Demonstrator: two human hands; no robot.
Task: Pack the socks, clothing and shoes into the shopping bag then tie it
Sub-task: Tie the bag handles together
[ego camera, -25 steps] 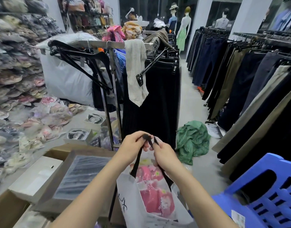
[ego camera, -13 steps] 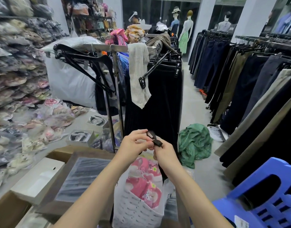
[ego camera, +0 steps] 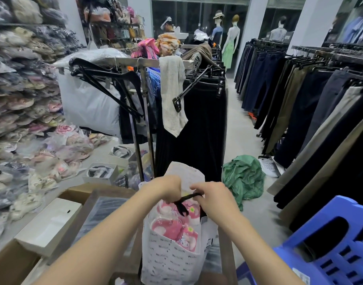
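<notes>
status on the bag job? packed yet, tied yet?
Packing looks done: pink items in clear wrap sit inside the white printed shopping bag; which items they are is unclear. In hand: the left hand and right hand both pinch the black ribbon handles above the bag's mouth. Left: no finished knot is visible, so the tie looks incomplete.

The white shopping bag (ego camera: 172, 262) bears small repeated lettering, too blurred to read.

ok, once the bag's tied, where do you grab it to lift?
Probably the black handles, just under where both hands, left and right, pinch them together. Come from above: the bag stands upright with thin, floppy walls and pink items showing at its open mouth, so a side grip would likely crush it.
</notes>
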